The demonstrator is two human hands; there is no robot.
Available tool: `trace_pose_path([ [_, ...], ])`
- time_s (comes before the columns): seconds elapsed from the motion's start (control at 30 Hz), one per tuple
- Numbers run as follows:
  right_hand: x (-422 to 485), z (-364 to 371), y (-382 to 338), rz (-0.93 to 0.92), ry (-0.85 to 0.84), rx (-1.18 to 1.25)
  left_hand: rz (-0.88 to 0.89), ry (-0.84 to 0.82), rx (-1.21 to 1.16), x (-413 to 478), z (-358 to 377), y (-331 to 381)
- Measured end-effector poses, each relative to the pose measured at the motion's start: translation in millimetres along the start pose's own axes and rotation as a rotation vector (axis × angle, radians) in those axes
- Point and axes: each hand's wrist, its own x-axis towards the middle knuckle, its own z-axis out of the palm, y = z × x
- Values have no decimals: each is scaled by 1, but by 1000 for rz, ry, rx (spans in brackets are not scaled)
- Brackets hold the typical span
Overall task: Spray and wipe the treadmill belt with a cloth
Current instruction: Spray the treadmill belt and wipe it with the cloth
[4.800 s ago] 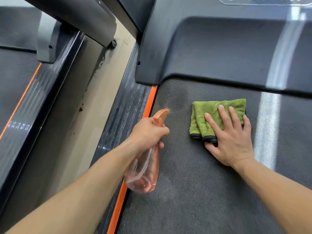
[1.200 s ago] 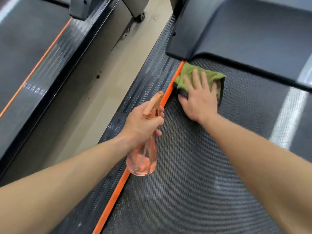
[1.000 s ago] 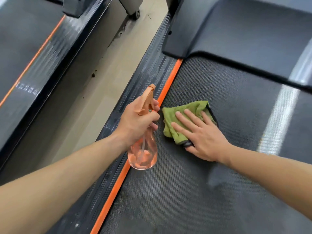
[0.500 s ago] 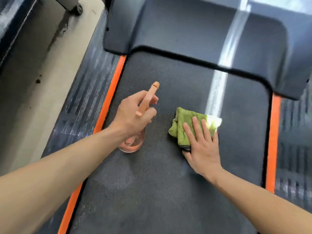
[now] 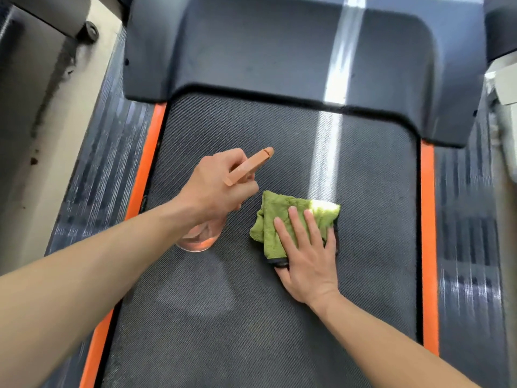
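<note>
Cloth [image 5: 279,217] slid rightward; left hand [image 5: 215,189] hides most of bottle [image 5: 198,240].

Dark grey motor cover [image 5: 265,51] ahead of me, bright light streak [image 5: 342,51] running down it. Below cover's left corner: left orange strip [image 5: 145,169], ribbed left side rail [image 5: 106,169]. Below its right corner: right orange strip [image 5: 429,247], right side rail [image 5: 464,247]. Left of cover: stained beige floor [image 5: 56,141], small black wheel [image 5: 90,30]. Right of cover: white object [image 5: 506,88], too blurred for me to identify.
</note>
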Motion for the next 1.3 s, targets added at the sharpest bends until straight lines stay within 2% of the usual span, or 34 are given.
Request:
trace_pose_path([
  [0.1, -1, 1, 0, 3, 15, 1, -7, -72, -23, -1, -2, -2],
  [0.23, -1, 0, -2, 8, 22, -3, -25, -113, 152, -3, -3, -6],
  [0.3, -4, 0, -4, 3, 36, 4, -27, -152, 162, -6, -4, -7],
  [0.43, -21, 1, -11, -140, 46, 38, 29, -173, 86, -13, -2, -7],
  [0.53, -34, 1, -18, -291, 22, 37, 79, -133, 154, -12, -1, -6],
  [0.67, -33, -2, -22, -301, -12, 73, 77, -196, 62, -11, -7, -2],
  [0.73, -32, -4, -21, -303, -25, 85, 128, -221, 96, -10, -11, 1],
  [0.8, -32, -6, -18, -315, -44, 88, 182, -229, 237, -6, -17, 6],
  [0.97, -29, -6, -14, -333, -57, 83, 255, -192, 432, 15, -28, 14],
  [1.07, -30, -2, -15, -326, -36, 87, 388, -238, 571, 25, -25, 15],
  [1.3, -31, -3, -16, -308, -45, 110, 504, -123, 525, 23, -12, 11],
])
